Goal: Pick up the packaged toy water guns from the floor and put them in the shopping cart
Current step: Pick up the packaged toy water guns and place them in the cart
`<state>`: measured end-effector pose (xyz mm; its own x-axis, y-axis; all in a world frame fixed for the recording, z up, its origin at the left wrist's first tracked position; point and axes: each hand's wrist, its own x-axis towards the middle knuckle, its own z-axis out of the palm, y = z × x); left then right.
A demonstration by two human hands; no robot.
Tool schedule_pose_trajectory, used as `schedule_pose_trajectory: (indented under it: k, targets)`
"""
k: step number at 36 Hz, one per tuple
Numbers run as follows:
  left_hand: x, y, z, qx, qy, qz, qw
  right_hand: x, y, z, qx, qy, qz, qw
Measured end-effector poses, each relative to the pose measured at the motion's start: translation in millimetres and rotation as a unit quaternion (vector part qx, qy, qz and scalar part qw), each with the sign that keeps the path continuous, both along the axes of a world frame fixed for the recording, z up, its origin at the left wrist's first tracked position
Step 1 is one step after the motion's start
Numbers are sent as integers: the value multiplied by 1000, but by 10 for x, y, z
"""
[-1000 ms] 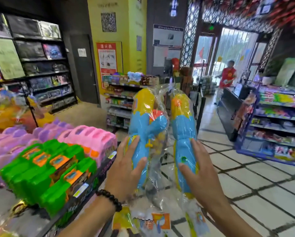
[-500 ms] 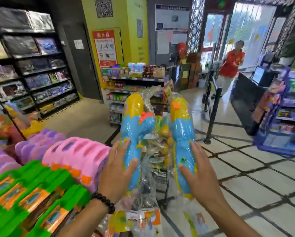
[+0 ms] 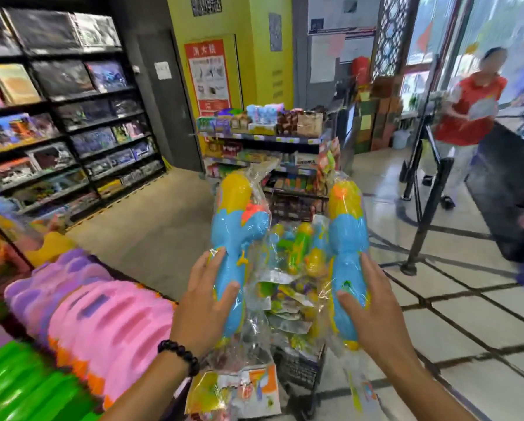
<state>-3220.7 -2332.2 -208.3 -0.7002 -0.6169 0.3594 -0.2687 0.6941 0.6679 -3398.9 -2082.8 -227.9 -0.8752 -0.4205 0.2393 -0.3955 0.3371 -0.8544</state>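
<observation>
My left hand (image 3: pixel 206 302) grips a blue and yellow toy water gun in a clear bag (image 3: pixel 236 226), held upright. My right hand (image 3: pixel 373 311) grips a second packaged blue and yellow water gun (image 3: pixel 347 220) the same way. Both are held above a dark wire shopping cart (image 3: pixel 300 369) that stands in front of me. Several packaged water guns (image 3: pixel 297 256) lie in the cart, seen between the two I hold.
A display of pink (image 3: pixel 108 323), purple and green toys (image 3: pixel 20 387) is at my left. A low snack shelf (image 3: pixel 263 138) stands behind the cart. A black barrier post (image 3: pixel 421 226) and a counter are at the right, with a person in red (image 3: pixel 470 104) near the door.
The view has swung right and down, bringing the cart and its water guns under my hands. The two packages have moved apart, and the person in red has walked closer.
</observation>
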Motion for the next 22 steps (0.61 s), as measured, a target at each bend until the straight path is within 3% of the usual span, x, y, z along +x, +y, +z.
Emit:
schedule_pose_trajectory:
  k: [15,22]
  targets:
    - [-2301,-1394,-691,66,-29,-42,996,-1876,-1274,-460,48,-24,-42,998]
    - [-3398,-2171,-1153,73,-99,-65,990,-2805,-2222,-745,76,-43,-54,995]
